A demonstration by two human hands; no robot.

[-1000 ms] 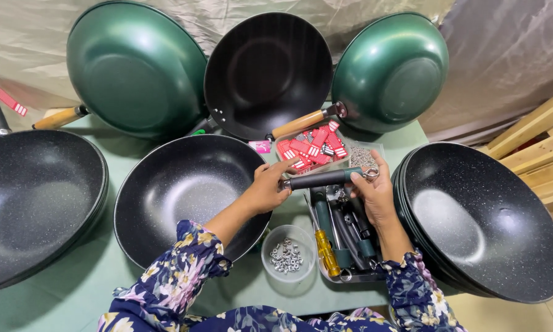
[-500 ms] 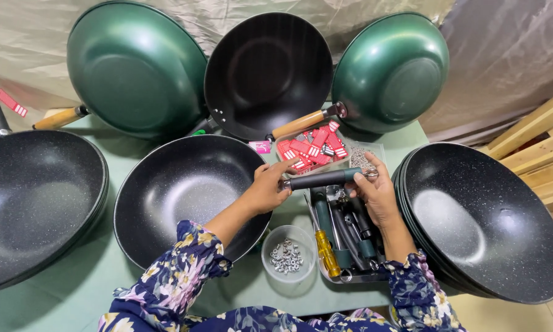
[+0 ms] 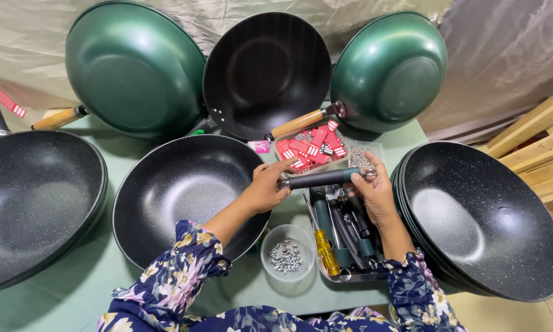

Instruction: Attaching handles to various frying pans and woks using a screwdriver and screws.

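Note:
A dark pan handle (image 3: 321, 178) with a green end is held level between both hands, above a metal tray (image 3: 348, 278). My left hand (image 3: 265, 187) pinches its metal end right at the rim of a black speckled wok (image 3: 184, 193). My right hand (image 3: 373, 192) grips the handle's green end, fingers curled around it. Beneath my hands the tray holds several more dark handles and a yellow-handled screwdriver (image 3: 326, 252).
A small clear bowl of nuts (image 3: 287, 253) sits near the table's front edge. Red tags in a clear box (image 3: 310, 147) lie behind. Stacked black woks stand at the right (image 3: 482, 218) and left (image 3: 33, 200); three woks (image 3: 135, 64) lean on the back wall.
The handle has shifted slightly left toward the wok rim, my left hand's fingers closing on its metal end. Little else has moved.

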